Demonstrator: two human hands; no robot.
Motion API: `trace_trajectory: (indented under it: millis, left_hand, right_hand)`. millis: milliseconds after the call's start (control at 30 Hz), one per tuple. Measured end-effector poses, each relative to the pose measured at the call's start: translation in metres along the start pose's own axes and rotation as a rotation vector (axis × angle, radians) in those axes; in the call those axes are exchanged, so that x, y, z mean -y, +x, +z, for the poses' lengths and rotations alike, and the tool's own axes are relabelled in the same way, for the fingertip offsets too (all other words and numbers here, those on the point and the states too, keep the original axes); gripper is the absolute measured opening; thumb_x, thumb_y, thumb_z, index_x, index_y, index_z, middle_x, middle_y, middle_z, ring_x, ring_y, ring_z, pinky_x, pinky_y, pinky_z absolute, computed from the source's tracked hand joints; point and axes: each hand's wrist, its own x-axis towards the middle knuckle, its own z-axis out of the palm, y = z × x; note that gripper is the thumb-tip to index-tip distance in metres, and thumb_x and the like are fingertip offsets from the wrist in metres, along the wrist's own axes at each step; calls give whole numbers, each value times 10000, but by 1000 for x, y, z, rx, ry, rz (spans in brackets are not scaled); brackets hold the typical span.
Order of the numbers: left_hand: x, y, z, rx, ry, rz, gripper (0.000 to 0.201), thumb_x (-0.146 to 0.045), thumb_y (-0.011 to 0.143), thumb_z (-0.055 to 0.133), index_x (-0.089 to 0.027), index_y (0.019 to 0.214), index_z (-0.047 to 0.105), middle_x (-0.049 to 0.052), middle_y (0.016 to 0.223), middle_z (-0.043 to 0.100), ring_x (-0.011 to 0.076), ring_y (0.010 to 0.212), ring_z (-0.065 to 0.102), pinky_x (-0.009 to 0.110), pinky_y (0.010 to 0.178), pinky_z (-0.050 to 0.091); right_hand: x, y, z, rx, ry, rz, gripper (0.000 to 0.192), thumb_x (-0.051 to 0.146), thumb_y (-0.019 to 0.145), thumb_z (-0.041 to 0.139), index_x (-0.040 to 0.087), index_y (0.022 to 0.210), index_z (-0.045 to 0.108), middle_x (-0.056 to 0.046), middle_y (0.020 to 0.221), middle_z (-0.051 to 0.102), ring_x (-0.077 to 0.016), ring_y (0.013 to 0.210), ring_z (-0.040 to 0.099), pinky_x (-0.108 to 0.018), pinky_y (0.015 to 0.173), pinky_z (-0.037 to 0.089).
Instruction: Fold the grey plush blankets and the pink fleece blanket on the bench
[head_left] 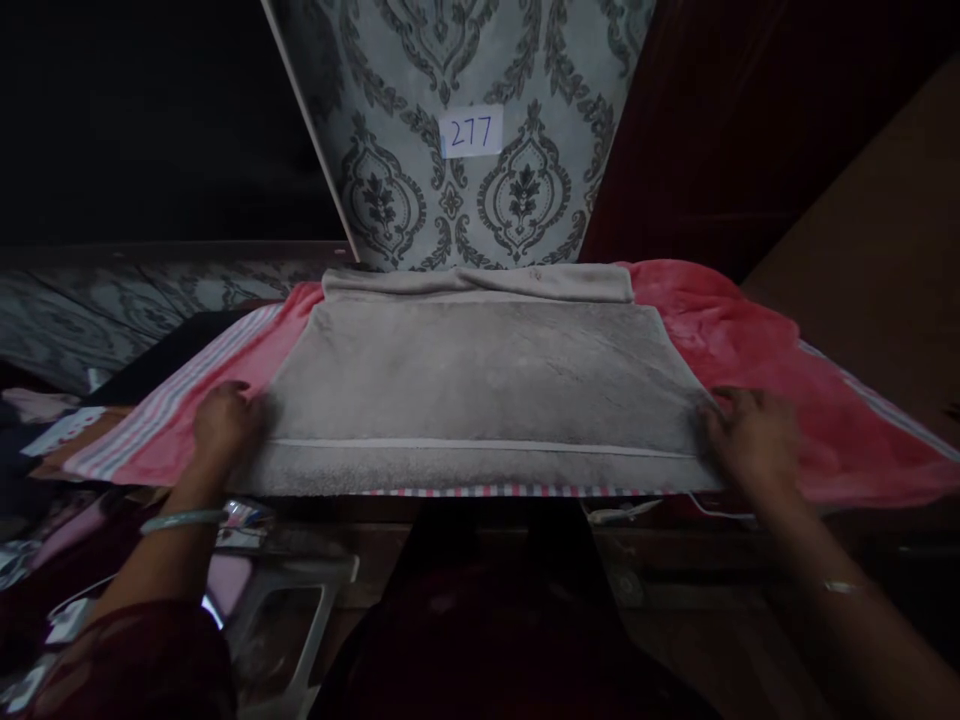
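Smoothing step: left hand (225, 420) at 9 o'clock, right hand (750, 435) at 3, both flat, unclenched on grey towel (480, 385); next likely calls for even fold.

Between your hands lies a grey towel (480, 385), matt, soft-napped cloth; under them a pink fleecy blanket (757, 330), also matt. Beyond, smooth patterned wallpaper (420, 120).
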Motion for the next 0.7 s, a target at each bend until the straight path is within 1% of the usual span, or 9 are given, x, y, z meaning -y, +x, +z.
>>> trace_trajectory:
  millis: [67,100,167,200,233,300,367,567,700]
  left_hand:
    - [-28,-24,0,-62,-63,257,337,-330,844,559,-121,1099,628,139,1095,697,287,1060,617,416,978,472]
    - [-47,-39,2,-45,-138,436,333,-336,854,559,-131,1106,630,141,1139,683,284,1100,602,415,1010,456]
    - [-87,-71,10,114,-273,814,315,-364,883,575,-169,1121,644,128,1180,666,276,1139,585,418,1025,451]
    - [-105,-85,14,188,-308,946,307,-370,890,593,-192,1134,650,122,1209,656,276,1156,578,431,1028,449]
    - [-120,-97,19,221,-326,1018,297,-363,896,607,-202,1142,653,124,1229,646,280,1167,571,447,1020,450]
    - [-139,-112,28,238,-331,1070,273,-331,908,612,-203,1145,656,127,1224,642,282,1156,570,458,985,465]
    - [-144,-117,35,230,-326,1061,236,-280,924,584,-193,1129,661,128,1199,649,281,1134,575,456,949,480]
    - [-124,-103,36,224,-294,1082,301,-166,907,530,-207,1174,665,131,1227,635,270,1151,566,452,975,482]
    - [-109,-98,32,159,-181,996,302,-117,893,493,-202,1108,687,139,1147,647,274,1077,582,439,921,495]
  right_hand:
    - [42,-10,-1,-58,202,-255,299,400,936,506,175,1026,681,-180,993,683,-339,966,605,-484,863,457]
    - [66,-16,1,-23,331,-365,255,387,942,511,207,1021,674,-146,1031,685,-319,995,612,-487,895,466]
    - [112,-26,8,81,526,-518,199,356,946,541,237,1034,673,-123,1134,668,-296,1065,607,-478,921,491]
    - [130,-31,12,125,566,-561,193,333,944,555,233,1057,674,-124,1153,661,-294,1085,600,-479,927,499]
    - [143,-34,17,162,582,-590,191,309,937,567,227,1069,677,-127,1153,659,-297,1086,597,-482,923,507]
    - [155,-36,27,223,572,-614,197,271,925,581,219,1085,684,-131,1140,661,-302,1065,601,-486,903,522]
    - [152,-35,35,262,575,-619,208,247,925,575,225,1098,687,-126,1137,666,-296,1051,611,-485,893,531]
    - [127,-35,39,255,589,-629,270,230,958,515,244,1173,678,-115,1146,671,-277,1071,620,-481,921,529]
    - [127,-35,34,220,478,-661,321,168,959,461,230,1197,668,-119,1115,671,-277,1027,611,-458,886,536]
